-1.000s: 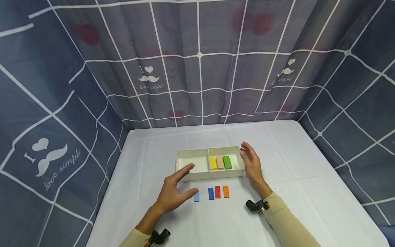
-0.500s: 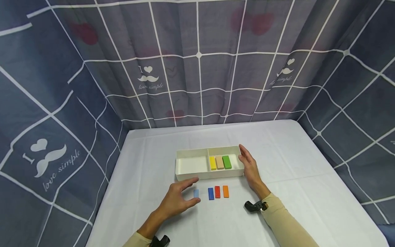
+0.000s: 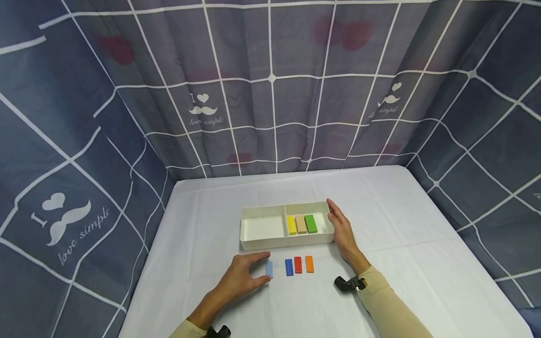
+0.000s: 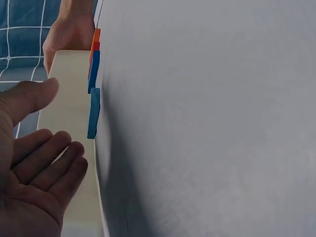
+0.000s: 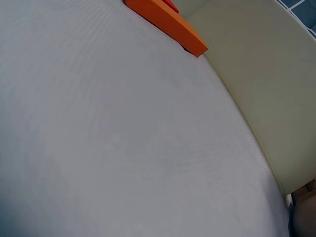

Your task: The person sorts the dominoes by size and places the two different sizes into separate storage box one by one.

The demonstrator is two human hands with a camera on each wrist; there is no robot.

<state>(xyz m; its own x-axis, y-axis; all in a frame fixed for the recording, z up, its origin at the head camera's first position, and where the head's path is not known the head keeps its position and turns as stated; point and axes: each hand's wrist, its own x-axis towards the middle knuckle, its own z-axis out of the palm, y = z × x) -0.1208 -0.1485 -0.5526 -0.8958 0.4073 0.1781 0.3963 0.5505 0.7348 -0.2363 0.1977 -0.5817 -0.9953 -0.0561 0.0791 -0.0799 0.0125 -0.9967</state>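
My left hand (image 3: 241, 276) reaches around a light blue block (image 3: 269, 269), its thumb below and index finger above with a gap between them. In the left wrist view, the thumb and the fingers (image 4: 52, 163) stand apart, and the light blue block (image 4: 94, 113) lies beyond their tips. My right hand (image 3: 344, 234) rests along the right end of a cream two-compartment box (image 3: 270, 242), fingers loosely extended at its end wall. Only a dark bit of the right hand (image 5: 306, 212) shows at the corner of the right wrist view.
A dark blue block (image 3: 289, 267), a red block (image 3: 297, 265) and an orange block (image 3: 310, 264) lie in a row before the box. Its right compartment holds a yellow block (image 3: 291, 225), a tan block (image 3: 301, 224) and a green block (image 3: 311, 224). Checkered curtains (image 3: 236, 103) surround the white table (image 3: 211, 197).
My left hand has come down and toward me from the box's front edge, to around the light blue block. My right hand has moved slightly left against the box's end. The blocks stay put.
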